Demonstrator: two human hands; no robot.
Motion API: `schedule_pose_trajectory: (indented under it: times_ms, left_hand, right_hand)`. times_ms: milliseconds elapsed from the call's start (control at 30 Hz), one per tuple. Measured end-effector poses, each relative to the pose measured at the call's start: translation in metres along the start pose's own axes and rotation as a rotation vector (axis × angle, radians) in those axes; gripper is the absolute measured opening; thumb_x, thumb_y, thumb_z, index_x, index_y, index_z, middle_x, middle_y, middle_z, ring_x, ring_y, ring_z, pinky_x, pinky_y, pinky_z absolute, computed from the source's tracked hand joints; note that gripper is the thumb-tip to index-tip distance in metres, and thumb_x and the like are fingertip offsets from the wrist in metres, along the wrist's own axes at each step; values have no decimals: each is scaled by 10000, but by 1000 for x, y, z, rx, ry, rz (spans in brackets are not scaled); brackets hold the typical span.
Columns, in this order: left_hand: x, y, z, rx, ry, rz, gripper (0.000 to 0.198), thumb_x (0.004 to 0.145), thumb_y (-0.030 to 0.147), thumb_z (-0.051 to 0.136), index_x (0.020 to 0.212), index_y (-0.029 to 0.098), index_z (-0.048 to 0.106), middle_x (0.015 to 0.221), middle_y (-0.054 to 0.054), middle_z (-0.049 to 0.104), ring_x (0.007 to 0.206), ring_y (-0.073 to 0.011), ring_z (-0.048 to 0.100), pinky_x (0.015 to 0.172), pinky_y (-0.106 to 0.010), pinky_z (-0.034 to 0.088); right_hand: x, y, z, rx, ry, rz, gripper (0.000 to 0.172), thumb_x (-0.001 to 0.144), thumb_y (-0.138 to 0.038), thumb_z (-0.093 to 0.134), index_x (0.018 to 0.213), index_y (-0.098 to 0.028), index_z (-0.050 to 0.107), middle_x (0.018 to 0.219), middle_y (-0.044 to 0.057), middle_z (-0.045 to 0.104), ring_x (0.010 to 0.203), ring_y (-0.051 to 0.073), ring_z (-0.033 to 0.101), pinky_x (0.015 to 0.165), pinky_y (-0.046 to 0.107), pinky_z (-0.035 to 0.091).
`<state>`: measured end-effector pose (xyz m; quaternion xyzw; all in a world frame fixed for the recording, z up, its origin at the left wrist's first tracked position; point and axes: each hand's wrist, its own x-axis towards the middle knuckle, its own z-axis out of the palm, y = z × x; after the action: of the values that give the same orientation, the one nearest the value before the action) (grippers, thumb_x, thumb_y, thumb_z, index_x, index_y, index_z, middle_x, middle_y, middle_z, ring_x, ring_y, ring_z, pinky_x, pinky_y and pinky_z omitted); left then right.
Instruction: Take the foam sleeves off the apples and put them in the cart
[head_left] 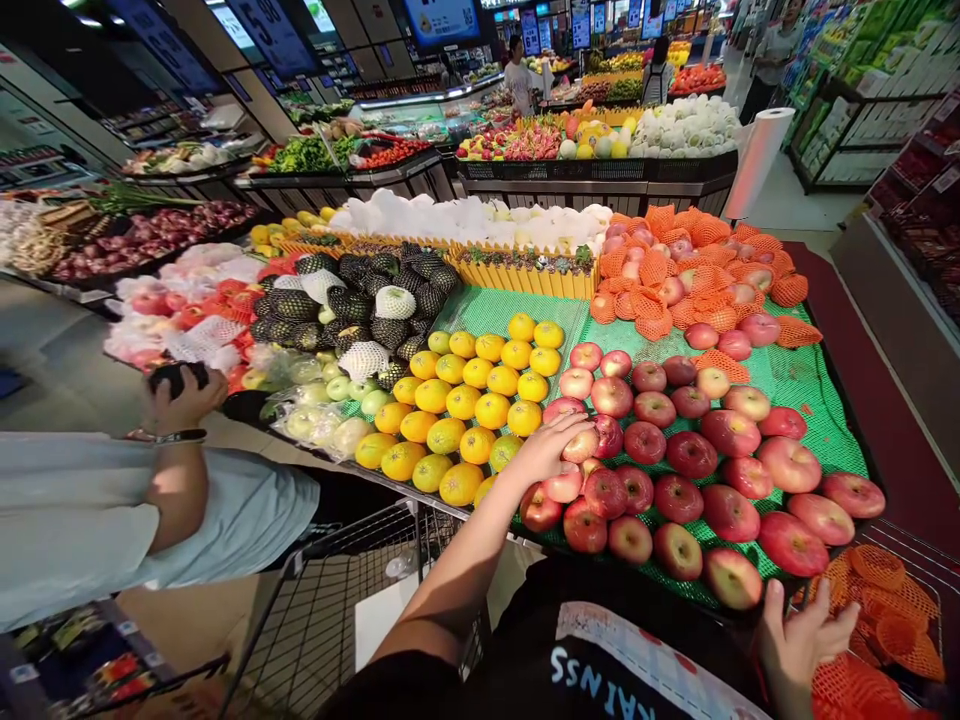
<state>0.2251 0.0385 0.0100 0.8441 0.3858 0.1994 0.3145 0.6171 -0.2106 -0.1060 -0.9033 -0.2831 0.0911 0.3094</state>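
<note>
Red apples point(691, 455) lie in rows on a green mat point(814, 385) at the front right of the fruit stand. My left hand point(546, 450) rests on apples at the left edge of these rows, beside the yellow oranges point(446, 435), with its fingers stretched over them. Lower right, my right hand point(802, 630) is held palm up with its fingers spread and nothing in it. It is near the front edge of the stand, next to a wire basket of orange foam nets point(892, 610).
Net-wrapped fruit point(667, 270) is piled behind the apples. Dark netted melons point(360, 300) lie left of the oranges. A shopping cart point(337, 610) stands at the front left, beside a person point(180, 480) holding a dark round item point(178, 378). A plastic bag roll point(759, 160) stands behind.
</note>
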Motion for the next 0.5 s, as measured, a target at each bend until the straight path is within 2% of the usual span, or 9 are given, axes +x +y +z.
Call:
schedule_pose_trajectory:
  times_ms: [133, 233, 300, 367, 500]
  left_hand:
    - [-1, -4, -2, -54, -14, -16, 994, 737, 177, 898, 1650, 241, 510, 1753, -170, 452, 1656, -385, 388, 1374, -607, 313]
    - [-5, -2, 2, -74, 75, -91, 1085, 707, 288, 968, 1664, 224, 460, 1742, -197, 449, 1636, -415, 407, 1343, -616, 363]
    - [-7, 1, 6, -59, 139, -157, 1022, 707, 363, 982, 1604, 224, 513, 1651, -192, 553, 1548, -424, 518, 1284, -609, 445]
    - [-9, 3, 7, -20, 177, -202, 899, 725, 388, 968, 1522, 236, 583, 1545, -162, 644, 1447, -411, 610, 1229, -585, 501]
    - [-8, 4, 0, 46, 152, -204, 838, 718, 342, 956, 1487, 248, 637, 1561, -140, 652, 1445, -413, 614, 1215, -547, 515]
  right_hand:
    - [-1, -9, -3, 83, -2, 29, 1202, 826, -982, 396, 1763, -234, 314, 1837, 241, 69, 1694, 505, 93, 1364, 592, 85]
    - [-1, -9, -4, 95, -4, 17, 1146, 833, -971, 420, 1766, -319, 293, 1848, 200, 52, 1703, 476, 76, 1358, 590, 85]
    - [-1, -8, -5, 97, -7, 5, 1105, 839, -961, 432, 1764, -377, 275, 1853, 177, 40, 1708, 457, 66, 1351, 598, 91]
    - [0, -8, -7, 96, -13, 3, 1096, 846, -958, 429, 1764, -379, 272, 1853, 182, 33, 1709, 455, 58, 1348, 605, 92]
    - [1, -14, -11, 90, -28, 4, 1120, 849, -965, 407, 1763, -325, 294, 1847, 207, 28, 1707, 474, 47, 1352, 626, 79]
